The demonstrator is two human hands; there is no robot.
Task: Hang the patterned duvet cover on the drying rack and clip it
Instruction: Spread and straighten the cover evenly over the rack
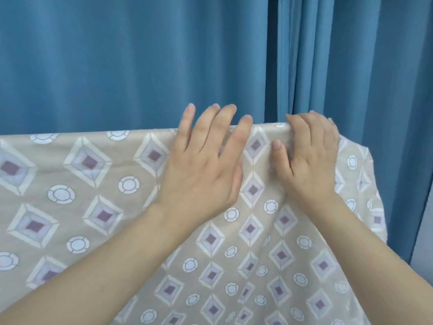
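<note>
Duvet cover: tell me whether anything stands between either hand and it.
Nothing visible does. The left hand lies with straight fingers on the duvet cover at its top fold, and the right hand curls its fingers over that same top edge. No clip is in view, and the rack is hidden under the cloth.

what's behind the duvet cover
Blue curtains hang behind the duvet cover. The rack under its top fold is fully covered, so it can't be seen. No clips show.
</note>
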